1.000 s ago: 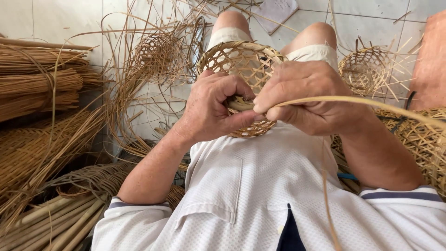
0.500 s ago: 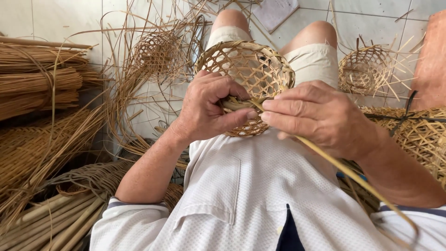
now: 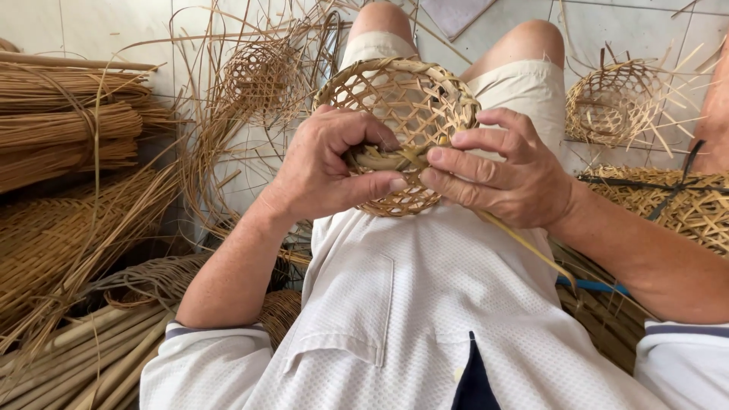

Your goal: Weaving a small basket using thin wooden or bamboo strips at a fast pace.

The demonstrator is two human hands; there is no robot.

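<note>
Nearest me, my left hand point(image 3: 323, 171) and right hand point(image 3: 501, 171) both pinch the basket's point(image 3: 399, 106) near rim over my lap, the right also nipping a loose strip point(image 3: 524, 243). It looks light, springy, easily crushed; rim is the safest hold. Bundled reeds point(image 3: 68, 129) crowd left, other baskets point(image 3: 615, 102) right.

Left hand point(image 3: 326, 171) and right hand point(image 3: 501, 178) meet, fingers curled, pinching.
</note>
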